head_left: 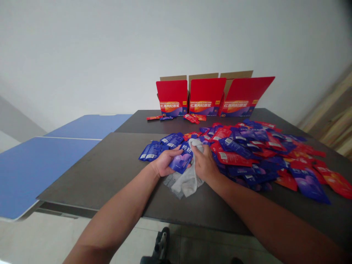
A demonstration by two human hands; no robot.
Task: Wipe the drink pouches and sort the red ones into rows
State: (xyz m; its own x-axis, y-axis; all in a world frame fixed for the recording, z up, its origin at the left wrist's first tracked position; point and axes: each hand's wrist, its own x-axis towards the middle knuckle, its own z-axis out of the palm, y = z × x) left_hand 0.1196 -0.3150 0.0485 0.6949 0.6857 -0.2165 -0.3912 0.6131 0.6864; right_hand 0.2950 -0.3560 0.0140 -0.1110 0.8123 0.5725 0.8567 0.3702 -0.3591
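Note:
My left hand (167, 162) grips a blue pouch (180, 160) with a purple print, its thumb over the front face. Bunched in my right hand (204, 163) is a pale grey cloth (189, 183), which touches the pouch's right edge and hangs down to the dark table. Beneath the cloth lies a clear plastic film (173, 183). Just behind my left hand is a small group of blue pouches (154, 149) showing white labels. A big heap of red and blue pouches (242, 146) spreads to the right of my right hand.
Three open red cartons (173, 97) stand in a row at the back of the dark table (104, 168). Several slim red and blue packets (191, 118) lie before them. A blue table (68, 146) adjoins on the left. A curtain (330, 117) hangs at right.

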